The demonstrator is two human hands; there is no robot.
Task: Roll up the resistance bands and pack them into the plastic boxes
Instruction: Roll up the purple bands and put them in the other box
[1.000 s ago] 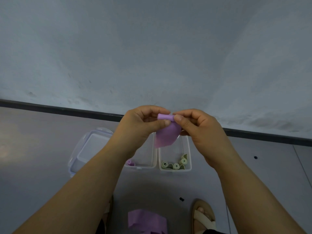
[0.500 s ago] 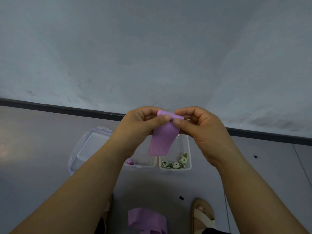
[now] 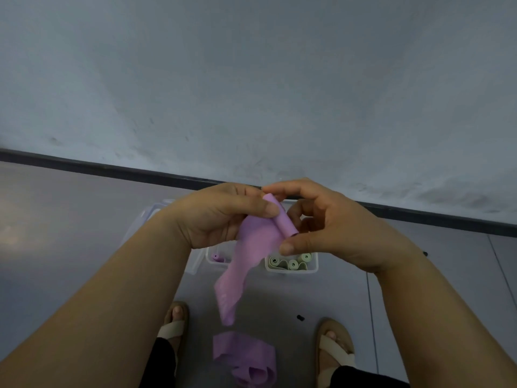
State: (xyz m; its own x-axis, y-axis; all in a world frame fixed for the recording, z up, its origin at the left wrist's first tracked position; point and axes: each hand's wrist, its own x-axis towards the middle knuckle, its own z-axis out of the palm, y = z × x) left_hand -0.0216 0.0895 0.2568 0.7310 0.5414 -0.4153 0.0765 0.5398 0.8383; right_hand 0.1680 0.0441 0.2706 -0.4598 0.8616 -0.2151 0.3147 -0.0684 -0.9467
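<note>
Head view: both hands are clamped on the soft purple rubber resistance band (image 3: pixel 281 221), held in the air above the floor. The left hand (image 3: pixel 218 217) pinches the tight roll's far end and the right hand (image 3: pixel 335 231) its near end, while a long loose tail hangs down. To roll well, I judge, draw the tail taut, square its edges and wind tightly, so it fits the clear plastic box (image 3: pixel 216 265) holding one purple roll.

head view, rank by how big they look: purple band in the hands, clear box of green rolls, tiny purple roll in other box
1. Purple stretchy resistance band, held nearest the camera
2. Clear plastic box of green rolls, partly hidden
3. Tiny purple rolled band
</note>
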